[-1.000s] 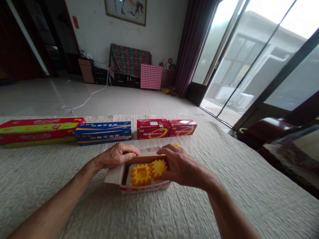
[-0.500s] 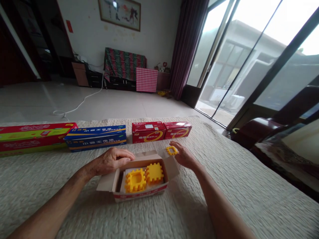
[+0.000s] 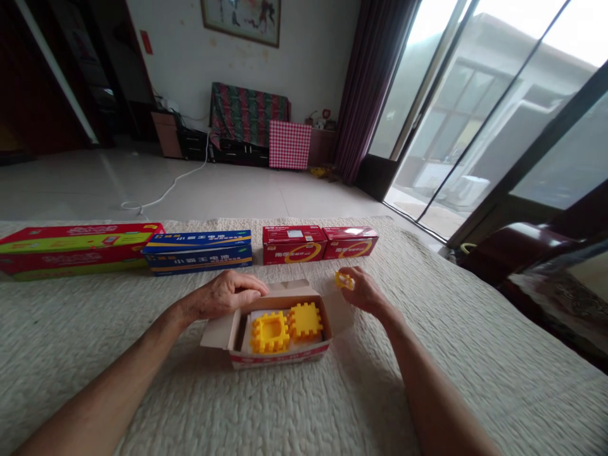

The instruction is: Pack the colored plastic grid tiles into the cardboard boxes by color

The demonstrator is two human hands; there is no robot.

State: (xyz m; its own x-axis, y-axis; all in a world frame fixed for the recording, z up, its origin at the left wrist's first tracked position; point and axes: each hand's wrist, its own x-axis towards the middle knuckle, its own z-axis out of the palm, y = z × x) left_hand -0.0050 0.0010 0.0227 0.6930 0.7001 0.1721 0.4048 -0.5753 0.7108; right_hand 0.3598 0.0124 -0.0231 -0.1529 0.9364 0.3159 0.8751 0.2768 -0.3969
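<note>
An open cardboard box (image 3: 280, 358) with red trim lies on the quilted cloth in front of me. Inside it sit a yellow toothed frame piece (image 3: 269, 332) and, to its right, a solid yellow toothed piece (image 3: 305, 320). My left hand (image 3: 223, 295) rests with curled fingers on the box's far left rim and flap. My right hand (image 3: 363, 290) is just right of the box, beyond its open side flap, fingers closed on a small yellow toothed piece (image 3: 342, 280) lifted slightly off the cloth.
Along the far edge of the quilted cloth (image 3: 475, 354) lie a long red and green box (image 3: 76, 248), a blue box (image 3: 199, 251) and two red boxes (image 3: 294, 244) (image 3: 350, 241). Tiled floor, a white cable and a glass sliding door lie beyond.
My right hand left the piece in the box, reached right to the small yellow piece on the cloth and closed on it. My left hand stayed on the box rim.
</note>
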